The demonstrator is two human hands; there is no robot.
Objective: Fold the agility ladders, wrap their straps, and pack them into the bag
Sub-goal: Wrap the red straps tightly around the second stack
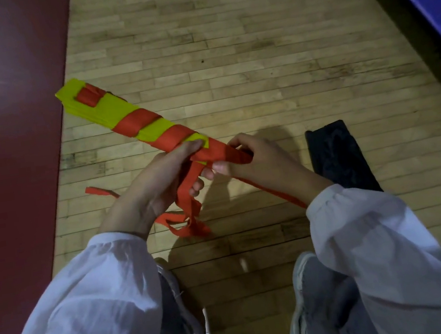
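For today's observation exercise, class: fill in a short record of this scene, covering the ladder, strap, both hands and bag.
ladder: yellow, folded into one stack, on the wooden floor
strap: red, wound around the stack, tail loose
left hand: grips the stack's near end
right hand: pinches the strap
bag: black, flat on the floor, apart from the ladder

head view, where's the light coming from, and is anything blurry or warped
Head view: dim light, likely from behind the person, judging by the shadow on the wooden floor just beyond the right hand; head view: floorboards bow toward the frame edges, a wide-angle effect; head view: the orange strap looks slightly soft, and the black bag is too dark for detail.
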